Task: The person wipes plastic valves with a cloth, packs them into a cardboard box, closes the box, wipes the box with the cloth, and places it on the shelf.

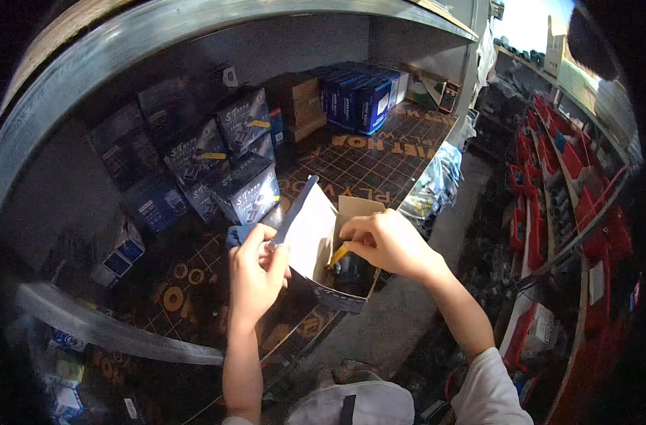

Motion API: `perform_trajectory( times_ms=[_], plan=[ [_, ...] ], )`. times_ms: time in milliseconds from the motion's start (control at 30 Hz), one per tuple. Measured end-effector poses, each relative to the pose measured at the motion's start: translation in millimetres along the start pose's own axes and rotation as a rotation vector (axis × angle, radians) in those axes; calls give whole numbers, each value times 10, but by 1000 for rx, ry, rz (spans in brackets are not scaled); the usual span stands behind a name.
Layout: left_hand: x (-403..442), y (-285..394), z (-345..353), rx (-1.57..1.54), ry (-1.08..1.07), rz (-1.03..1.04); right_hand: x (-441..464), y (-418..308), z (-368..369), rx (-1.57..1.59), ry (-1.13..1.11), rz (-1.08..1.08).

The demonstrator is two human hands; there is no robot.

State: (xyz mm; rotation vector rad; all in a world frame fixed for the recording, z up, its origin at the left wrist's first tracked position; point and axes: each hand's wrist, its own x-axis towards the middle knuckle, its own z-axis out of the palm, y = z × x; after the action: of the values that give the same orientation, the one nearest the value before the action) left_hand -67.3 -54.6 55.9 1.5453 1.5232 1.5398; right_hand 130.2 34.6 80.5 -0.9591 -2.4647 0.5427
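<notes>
An open cardboard box (312, 241) with white inner flaps is tilted near the shelf's front edge. My left hand (255, 273) pinches its raised lid at the left side. My right hand (379, 244) reaches over the box opening, its fingers closed on a small yellow item (339, 253). Inside the box, below that item, lies a dark object (351, 275) whose shape is hard to make out.
Dark printed boxes (246, 191) are stacked on the plywood shelf (337, 166) at the left. Blue boxes (358, 103) stand beside a brown carton (294, 106) at the back. Red bins (532, 234) line a rack at the right.
</notes>
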Motion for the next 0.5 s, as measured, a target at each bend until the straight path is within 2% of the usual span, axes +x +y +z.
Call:
perform_trajectory(
  times_ms=[67,133,200,233,267,333,400,467,500],
  plan=[
    [14,-1,-4,-9,67,-3,-79,20,-56,-43,-77,-102],
    [24,-13,0,-46,70,-6,-92,105,21,-65,-133,-72],
    [36,-28,-12,-16,92,8,-115,178,101,26,33,-288],
    [34,-24,-31,-30,71,-14,-107,190,98,39,30,-307],
    [28,-16,-33,-28,65,-13,-122,202,104,41,34,-303],
    [16,-9,-39,-9,48,7,-165,238,108,102,405,-290],
    [6,-40,-60,-17,19,-5,-170,323,87,39,672,-229],
    [4,-38,-62,-27,-9,-15,-173,378,136,86,674,-88],
    [15,-19,-60,30,-87,122,-171,434,227,287,574,-38]
  ],
)
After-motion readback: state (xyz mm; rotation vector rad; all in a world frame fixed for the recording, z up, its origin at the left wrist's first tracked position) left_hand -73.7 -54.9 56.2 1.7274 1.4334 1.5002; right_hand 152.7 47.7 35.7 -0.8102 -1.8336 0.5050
